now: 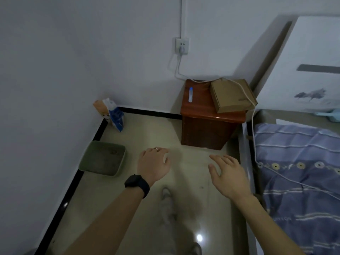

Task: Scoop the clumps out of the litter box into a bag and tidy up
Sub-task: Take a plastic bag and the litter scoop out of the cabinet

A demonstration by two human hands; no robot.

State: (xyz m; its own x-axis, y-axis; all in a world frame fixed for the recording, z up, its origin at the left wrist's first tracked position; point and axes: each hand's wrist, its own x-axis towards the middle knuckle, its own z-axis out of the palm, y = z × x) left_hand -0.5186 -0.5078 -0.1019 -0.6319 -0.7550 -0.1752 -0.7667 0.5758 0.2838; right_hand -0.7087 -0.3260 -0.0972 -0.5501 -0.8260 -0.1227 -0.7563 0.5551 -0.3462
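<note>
A green litter box [120,163] stands on the floor against the left wall, holding grey litter with a few darker clumps near its far side. My left hand [153,163], with a ring and a black watch on the wrist, hovers just right of the box, fingers curled downward; whether it holds anything I cannot tell. My right hand [227,174] is held out over the floor with fingers spread and holds nothing. A light blue scoop [329,115] lies on the bed frame at the far right edge. No bag for the clumps is in sight.
A blue-and-orange litter sack [114,115] leans in the far corner. A red-brown bedside cabinet [207,126] carries a cardboard box [232,95] and a small white-blue device. A bed with a blue striped cover [298,181] fills the right side; a white cable trails across it.
</note>
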